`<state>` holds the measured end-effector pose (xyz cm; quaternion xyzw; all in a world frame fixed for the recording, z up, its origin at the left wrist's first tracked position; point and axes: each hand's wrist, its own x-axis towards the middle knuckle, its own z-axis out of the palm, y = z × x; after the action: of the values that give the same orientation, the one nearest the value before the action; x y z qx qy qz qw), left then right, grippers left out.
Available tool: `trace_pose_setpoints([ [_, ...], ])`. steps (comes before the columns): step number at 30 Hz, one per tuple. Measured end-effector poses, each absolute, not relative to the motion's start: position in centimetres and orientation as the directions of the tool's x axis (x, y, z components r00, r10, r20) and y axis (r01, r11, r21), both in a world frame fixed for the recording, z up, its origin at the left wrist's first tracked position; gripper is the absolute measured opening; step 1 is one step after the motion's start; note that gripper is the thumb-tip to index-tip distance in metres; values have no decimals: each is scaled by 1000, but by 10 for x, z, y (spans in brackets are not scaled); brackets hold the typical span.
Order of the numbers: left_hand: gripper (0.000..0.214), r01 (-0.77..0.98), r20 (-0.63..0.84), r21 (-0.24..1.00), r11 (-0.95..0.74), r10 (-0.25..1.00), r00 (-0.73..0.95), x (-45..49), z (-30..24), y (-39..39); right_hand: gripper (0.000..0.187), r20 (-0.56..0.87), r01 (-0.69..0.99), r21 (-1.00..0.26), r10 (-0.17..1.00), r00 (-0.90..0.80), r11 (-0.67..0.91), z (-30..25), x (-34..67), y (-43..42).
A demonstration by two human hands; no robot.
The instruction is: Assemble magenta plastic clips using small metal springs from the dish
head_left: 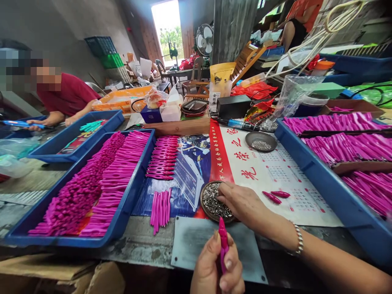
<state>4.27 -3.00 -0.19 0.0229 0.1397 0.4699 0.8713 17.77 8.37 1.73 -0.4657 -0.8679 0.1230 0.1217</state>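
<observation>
Bright doorway (pixel 168 30) glare, warped edges

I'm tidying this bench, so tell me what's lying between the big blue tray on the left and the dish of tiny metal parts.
In the head view, a loose bundle of pink pieces lies between the blue tray and the dish, on a blue printed sheet.

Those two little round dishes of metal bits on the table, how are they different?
The near dish is heaped full of small silvery pieces, and the right hand reaches into it, covering its right edge. The far dish holds only a small pile in the middle, with bare rim all round, and nobody touches it. The near dish sits by the loose pink pieces; the far one lies on the calendar sheet. Both are dark, shallow and round.
</observation>
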Motion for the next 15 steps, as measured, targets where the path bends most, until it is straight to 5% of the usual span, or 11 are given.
trace_pose_setpoints([
  [7, 28, -814, -255, 184, 551, 826, 502, 44, -4, -30, 16, 167, 726, -450, 848, -503, 520, 37, 183, 63],
  [12, 36, -797, -380, 142, 587, 776, 503, 49, -9, -31, 17, 273, 474, -704, 817, -508, 530, 50, 202, 20],
  [15, 39, -778, -443, 157, 608, 748, 495, 56, -8, -31, 13, 358, 357, -745, 789, -499, 564, 47, 208, 2],
])
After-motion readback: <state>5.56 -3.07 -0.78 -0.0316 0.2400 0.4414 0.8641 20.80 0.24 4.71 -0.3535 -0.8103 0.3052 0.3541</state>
